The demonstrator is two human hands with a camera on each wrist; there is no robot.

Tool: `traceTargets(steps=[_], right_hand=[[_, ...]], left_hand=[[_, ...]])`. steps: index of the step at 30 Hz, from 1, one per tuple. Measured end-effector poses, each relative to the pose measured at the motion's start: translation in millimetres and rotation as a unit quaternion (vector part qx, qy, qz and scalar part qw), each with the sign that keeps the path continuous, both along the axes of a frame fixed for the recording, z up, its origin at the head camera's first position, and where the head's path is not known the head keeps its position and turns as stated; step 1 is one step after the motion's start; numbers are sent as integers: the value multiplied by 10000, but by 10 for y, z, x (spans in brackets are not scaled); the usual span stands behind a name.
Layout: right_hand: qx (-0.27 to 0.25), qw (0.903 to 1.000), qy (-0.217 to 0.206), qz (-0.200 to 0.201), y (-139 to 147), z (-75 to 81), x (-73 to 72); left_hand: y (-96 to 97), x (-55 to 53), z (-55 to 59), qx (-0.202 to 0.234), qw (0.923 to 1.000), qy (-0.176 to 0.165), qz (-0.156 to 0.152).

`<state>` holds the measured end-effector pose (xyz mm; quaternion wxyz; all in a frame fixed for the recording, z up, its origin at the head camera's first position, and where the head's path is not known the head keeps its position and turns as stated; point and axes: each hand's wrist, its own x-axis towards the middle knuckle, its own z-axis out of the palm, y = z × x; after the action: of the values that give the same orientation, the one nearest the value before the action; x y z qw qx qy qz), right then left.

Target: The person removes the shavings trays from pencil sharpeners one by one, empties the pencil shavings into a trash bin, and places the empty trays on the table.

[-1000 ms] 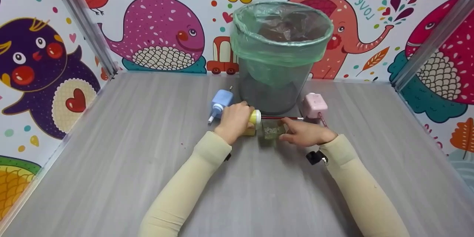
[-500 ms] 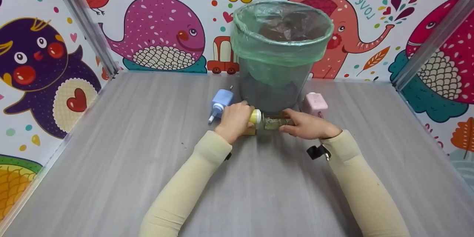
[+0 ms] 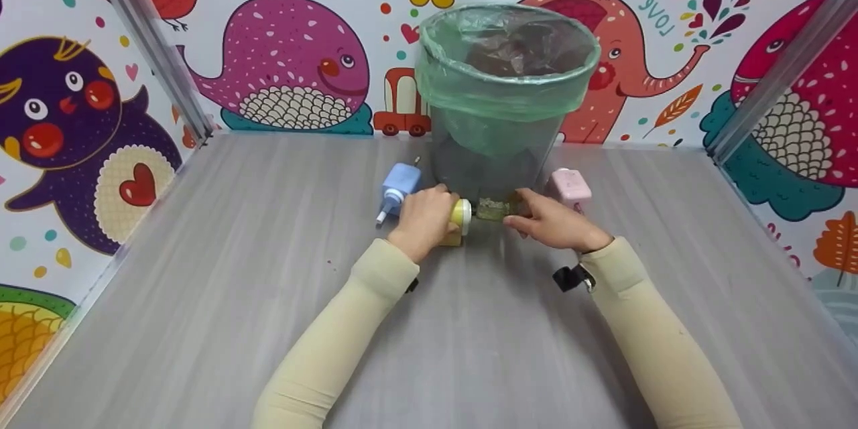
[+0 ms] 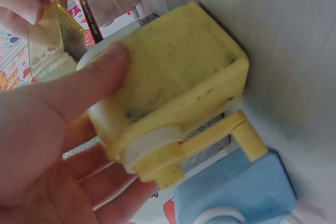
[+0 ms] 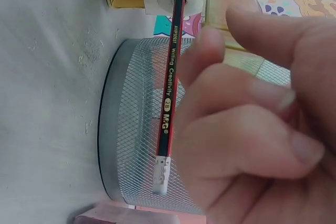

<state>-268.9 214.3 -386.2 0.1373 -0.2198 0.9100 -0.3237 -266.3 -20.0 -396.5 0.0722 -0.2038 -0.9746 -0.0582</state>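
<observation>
My left hand [image 3: 425, 218] grips a yellow crank pencil sharpener [image 4: 173, 61], thumb on one face and fingers around the far side. Its yellow crank handle [image 4: 210, 140] sticks out in the left wrist view. From the hole in the sharpener's white front, a black and red pencil [image 5: 170, 77] with a white eraser end points rightward. My right hand [image 3: 553, 221] pinches a clear yellowish shavings drawer [image 3: 495, 208], apart from the sharpener, between thumb and fingers. Bits of shavings show through its wall.
Right behind both hands stands a mesh trash bin [image 3: 496, 161] with a green plastic liner [image 3: 509, 104] over its rim. A blue sharpener [image 3: 402, 177] lies left of it, a pink sharpener [image 3: 571, 188] right. Printed panels [image 3: 295, 60] wall in the grey table [image 3: 268, 268].
My right hand has moved the shavings drawer a little away from me, towards the bin, and it has tipped. The left hand and the sharpener stay in place.
</observation>
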Motion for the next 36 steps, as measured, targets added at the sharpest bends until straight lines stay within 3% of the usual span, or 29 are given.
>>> traceTargets(steps=[9, 14, 18, 23, 30, 36], right_hand=[[-216, 9992, 189, -295, -40, -34, 5], [-324, 9966, 360, -668, -52, -37, 3], [-468, 9941, 206, -960, -55, -17, -4], [-555, 9939, 162, -941, -64, -18, -15], [-747, 9931, 254, -866, -72, -55, -23], [-786, 9919, 383, -922, -73, -82, -34]], left_hand=[[-5, 5, -11, -3, 10000, -33, -30], [-6, 8, -10, 18, 10000, -2, -43], [-7, 6, 6, 37, 10000, -25, -29], [-17, 9, 7, 24, 10000, -44, -14], [-35, 27, -16, 106, 9994, 287, -146], [-32, 17, -21, 128, 9997, 153, -135]])
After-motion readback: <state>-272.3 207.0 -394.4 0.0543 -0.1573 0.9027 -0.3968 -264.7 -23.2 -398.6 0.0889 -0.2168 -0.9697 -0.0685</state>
